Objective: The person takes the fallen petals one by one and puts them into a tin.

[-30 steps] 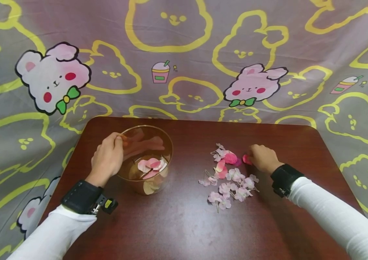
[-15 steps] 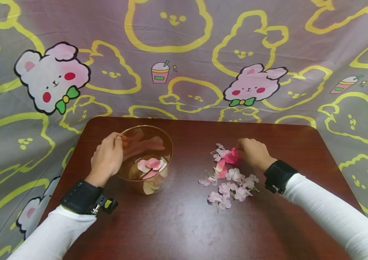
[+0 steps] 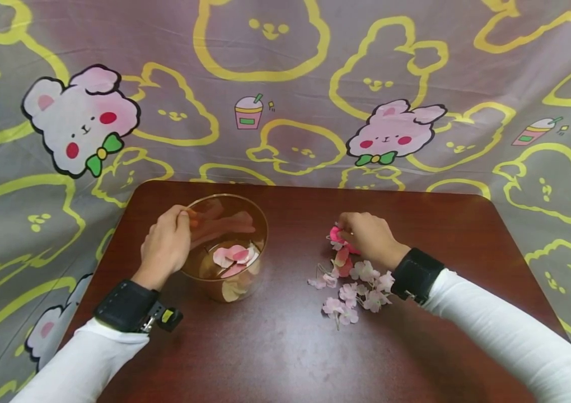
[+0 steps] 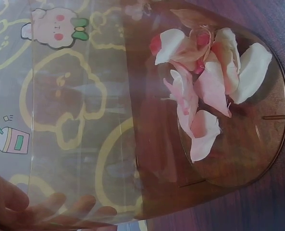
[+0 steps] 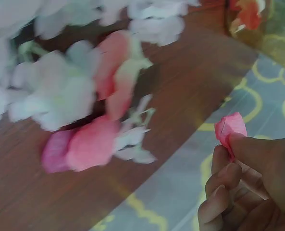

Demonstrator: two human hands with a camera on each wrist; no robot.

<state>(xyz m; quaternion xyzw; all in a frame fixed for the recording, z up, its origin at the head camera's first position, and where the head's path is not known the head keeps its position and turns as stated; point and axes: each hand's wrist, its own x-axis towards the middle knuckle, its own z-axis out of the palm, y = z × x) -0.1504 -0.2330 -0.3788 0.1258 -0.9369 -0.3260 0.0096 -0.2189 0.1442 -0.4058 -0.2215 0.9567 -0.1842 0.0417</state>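
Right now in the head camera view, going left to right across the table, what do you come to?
Left hand gripping the rim → clear bowl with petals in it → pile of pale pink blossoms → right hand pinching a pink petal.

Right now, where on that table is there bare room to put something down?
The near strip of the table, in front of the glass bowl and the blossoms, is bare, as is the far right corner. The lane between bowl and blossoms is narrow. It is crowded around the right hand, which pinches a pink petal.
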